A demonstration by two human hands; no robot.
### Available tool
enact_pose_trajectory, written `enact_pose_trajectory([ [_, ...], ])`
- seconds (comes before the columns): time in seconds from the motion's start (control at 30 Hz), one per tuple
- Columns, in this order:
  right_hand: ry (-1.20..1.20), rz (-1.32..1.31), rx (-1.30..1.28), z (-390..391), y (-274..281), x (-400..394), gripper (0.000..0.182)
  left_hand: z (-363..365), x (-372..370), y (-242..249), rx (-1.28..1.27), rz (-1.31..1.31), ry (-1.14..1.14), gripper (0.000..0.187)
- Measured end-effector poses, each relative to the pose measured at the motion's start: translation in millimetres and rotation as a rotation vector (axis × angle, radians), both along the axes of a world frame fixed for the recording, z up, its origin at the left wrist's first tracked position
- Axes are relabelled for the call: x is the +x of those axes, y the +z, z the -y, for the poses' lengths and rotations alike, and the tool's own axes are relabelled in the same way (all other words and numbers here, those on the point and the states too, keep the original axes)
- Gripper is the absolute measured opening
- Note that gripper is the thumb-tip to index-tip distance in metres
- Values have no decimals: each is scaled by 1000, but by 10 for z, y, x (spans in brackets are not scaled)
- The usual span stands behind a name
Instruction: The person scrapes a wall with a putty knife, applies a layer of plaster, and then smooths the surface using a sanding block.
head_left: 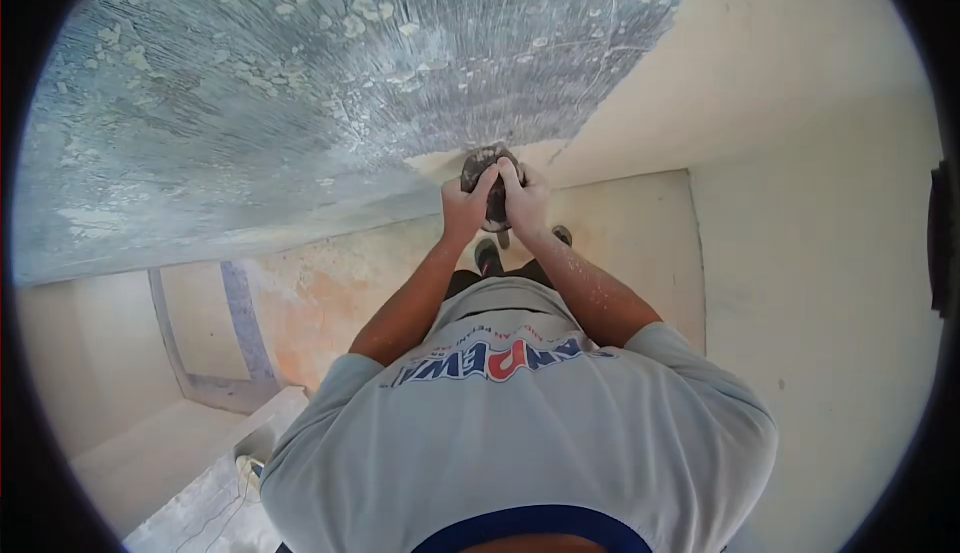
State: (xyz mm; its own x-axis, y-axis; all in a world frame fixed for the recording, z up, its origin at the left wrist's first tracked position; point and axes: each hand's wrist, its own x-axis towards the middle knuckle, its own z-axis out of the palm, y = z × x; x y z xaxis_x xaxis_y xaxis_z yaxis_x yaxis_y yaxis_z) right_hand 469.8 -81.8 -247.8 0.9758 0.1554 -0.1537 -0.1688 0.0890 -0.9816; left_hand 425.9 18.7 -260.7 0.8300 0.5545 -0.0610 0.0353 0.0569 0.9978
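Note:
My left hand [465,209] and my right hand [526,199] are both closed round a dark oval hand tool [498,215] speckled with pale dust. The thumbs point forward and almost meet on its upper side; the fingers are mostly hidden behind it. What kind of tool it is, I cannot tell. It is held in front of my body, right by the lower part of a grey-blue streaked wall [330,83] with pale, chipped spots. White dust coats my right hand and forearm.
A smooth cream wall section [780,63] adjoins the streaked part on the right. Below me is the pale floor [630,223], orange-stained to the left, with my shoes [488,258] near the wall. At lower left are a doorway-like frame [200,333] and a thin cord [215,523].

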Motion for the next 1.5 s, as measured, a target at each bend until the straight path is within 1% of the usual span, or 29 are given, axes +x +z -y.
enact_pose_trajectory([
  [0.1, 34, -14, -101, 72, -543, 7, 36, 57, -57, -74, 9, 12, 22, 29],
  [0.13, 34, -19, -103, 99, -575, -64, 36, 103, -123, -93, -40, -70, 20, 28],
  [0.2, 20, -123, -181, 134, -589, -143, 37, 169, -128, -131, -27, -21, 60, 28],
  [0.23, -12, -84, -105, 84, -347, -115, 38, 180, -85, -44, -14, 24, 99, 28],
  [0.27, -26, -6, -70, 15, -224, -22, 35, 83, 8, 24, 4, -40, 71, 27],
  [0.33, -61, 100, 47, -66, -81, 45, 35, -26, 23, 162, 21, 6, -37, 27],
  [0.37, -54, 106, 51, -58, -142, 61, 35, -7, 13, 112, 33, -4, 1, 28],
  [0.43, -25, 28, -75, 55, -284, -40, 36, 74, -61, 13, 28, -14, 17, 29],
  [0.47, 12, 15, -103, 135, -305, -102, 37, 95, -124, -154, 55, -92, 9, 30],
  [0.57, -66, -2, -104, 10, -399, -39, 37, 107, -24, -210, 37, -71, 84, 31],
  [0.63, -49, -88, -91, 48, -436, -82, 35, 128, -103, -108, 11, -50, 64, 32],
  [0.7, 21, 38, -171, 41, -452, 18, 34, 27, -21, -13, -13, 33, 38, 33],
  [0.77, 16, -49, -209, 125, -492, -208, 40, 58, -200, -107, 63, -161, 13, 34],
  [0.8, -2, -66, -227, 90, -486, -72, 45, 59, -138, -142, 112, -206, 6, 34],
  [0.83, 21, 5, -260, 132, -460, -105, 46, 72, -162, -172, 163, -113, 5, 35],
  [0.87, 18, 16, -258, 93, -479, -34, 46, 37, -93, -241, 164, -101, 5, 35],
  [0.93, -38, -22, -188, 37, -423, -60, 47, 34, -74, -99, 154, -413, 15, 34],
  [0.97, -37, -88, -174, -5, -399, 25, 45, -20, 13, -36, 84, -164, -20, 32],
  [1.0, -34, -94, -178, 18, -426, -13, 45, 13, -10, -26, 80, -171, -18, 32],
  [1.07, -36, 32, -97, -31, -460, 32, 40, 1, 77, 25, 38, 97, 58, 31],
  [1.1, -25, 30, -93, -17, -406, 32, 40, 1, 44, 62, 92, 45, 57, 30],
  [1.2, -53, 51, -103, 82, -339, -47, 38, 16, -79, -86, 72, -75, -36, 29],
  [1.27, 84, -137, -32, 221, -453, -137, 38, 53, -158, -168, 85, -114, -70, 31],
  [1.3, 173, -106, -76, 308, -490, -162, 33, 83, -178, -219, -102, -143, 14, 32],
  [1.33, 157, -112, -78, 361, -536, -188, 33, 114, -198, -277, -291, -176, 104, 34],
  [1.4, 232, -133, -126, 459, -581, -293, 32, 78, -212, -305, -582, -185, 104, 36],
  [1.43, 234, -159, -40, 444, -519, -316, 31, 53, -188, -285, -699, -201, 107, 37],
  [1.47, 239, -166, -49, 477, -444, -353, 31, 23, -161, -269, -708, -236, 80, 41],
  [1.5, 253, -203, 10, 488, -92, -372, 30, 32, -135, -218, -718, -238, 90, 41],
])
